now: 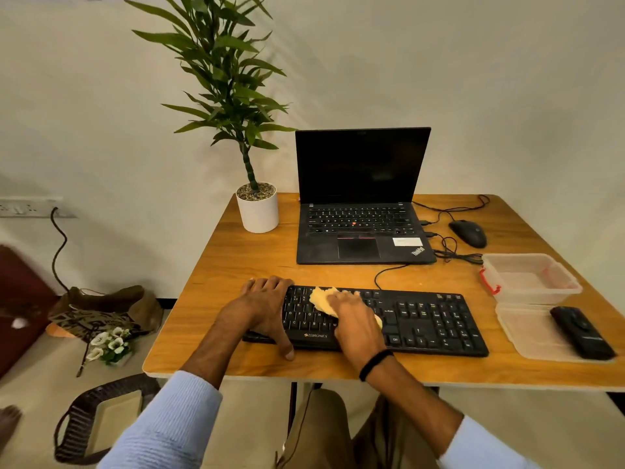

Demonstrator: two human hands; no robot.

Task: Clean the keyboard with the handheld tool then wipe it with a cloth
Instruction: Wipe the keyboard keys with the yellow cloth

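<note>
A black keyboard (pixel 426 319) lies near the front edge of the wooden table (pixel 236 262). My left hand (pixel 267 309) grips the keyboard's left end, fingers over its far edge and thumb along its front edge. My right hand (pixel 355 319) lies flat on a yellow cloth (pixel 321 297) and presses it onto the keys left of the middle. Most of the cloth is hidden under that hand. The black handheld tool (pixel 581 331) lies on a clear lid (pixel 527 333) at the right.
An open black laptop (pixel 362 204) stands behind the keyboard, with a potted plant (pixel 257 208) to its left and a black mouse (pixel 468 233) with cables to its right. A clear plastic box (pixel 531 277) sits at the right edge. A wicker chair (pixel 84 421) stands below left.
</note>
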